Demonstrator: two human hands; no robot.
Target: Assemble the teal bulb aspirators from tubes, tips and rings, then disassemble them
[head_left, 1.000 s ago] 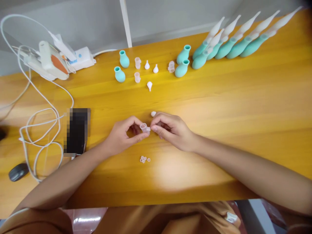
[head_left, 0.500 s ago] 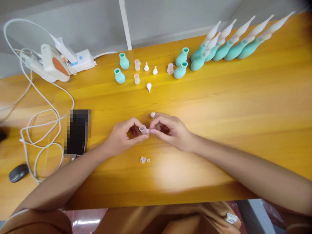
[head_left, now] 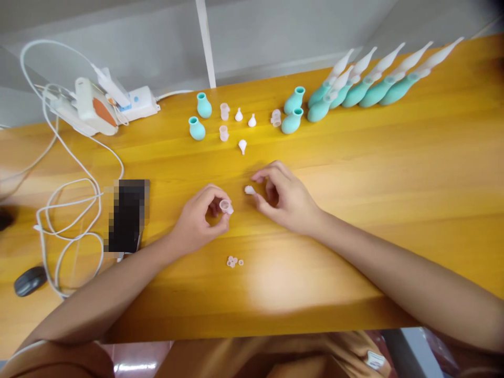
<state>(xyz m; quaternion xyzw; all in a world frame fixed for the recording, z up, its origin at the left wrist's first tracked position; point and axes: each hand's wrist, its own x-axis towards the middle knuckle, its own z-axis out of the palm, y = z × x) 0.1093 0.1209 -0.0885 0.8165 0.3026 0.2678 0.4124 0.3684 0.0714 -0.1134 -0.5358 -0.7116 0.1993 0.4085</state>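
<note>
My left hand (head_left: 200, 216) pinches a small translucent plastic connector (head_left: 224, 205), its round mouth tilted upward. To its right, my right hand (head_left: 290, 200) is open, thumb and index finger apart. Close by its thumb tip lies a little cluster of white parts (head_left: 249, 189) on the wooden table (head_left: 346, 184); whether the thumb touches it I cannot tell. Several tiny translucent rings (head_left: 232, 261) rest nearer to me. Beyond the hands are small white funnel-shaped pieces (head_left: 242, 145) and more translucent connectors (head_left: 224, 133).
Loose teal bulbs (head_left: 197, 129) stand at the back, with others (head_left: 292, 121) farther right. Several bulbs fitted with long white tips (head_left: 397, 89) line the back right. On the left are a phone (head_left: 128, 218), tangled white cable (head_left: 96, 210), power strip (head_left: 142, 103) and mouse (head_left: 30, 281).
My right hand has come away from the connector and opened beside the white cluster. My left hand has shifted slightly left, still holding the connector. The view has tilted a little.
</note>
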